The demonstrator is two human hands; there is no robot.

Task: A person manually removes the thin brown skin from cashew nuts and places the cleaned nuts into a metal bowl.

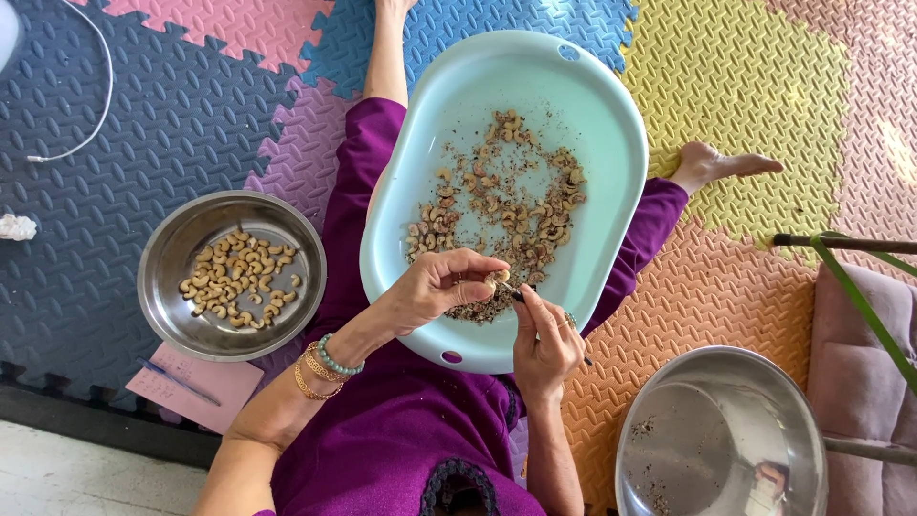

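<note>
A pale blue oval tray point(602, 115) rests on my lap, holding several unpeeled cashews point(497, 215) and brown skin flakes. My left hand point(435, 287) pinches one cashew point(497, 277) over the tray's near end. My right hand point(546, 339) grips a small dark-handled knife point(516, 294) whose tip touches that nut. A steel bowl point(177, 248) on the floor to my left contains several peeled pale cashews point(234, 277).
Another steel bowl point(716, 440) with a few skin crumbs sits at the lower right. Coloured foam mats point(143, 105) cover the floor. A pink paper with a pen point(181, 382) lies beside the left bowl. A white cable point(86, 86) runs at upper left, a cushion point(860, 382) at right.
</note>
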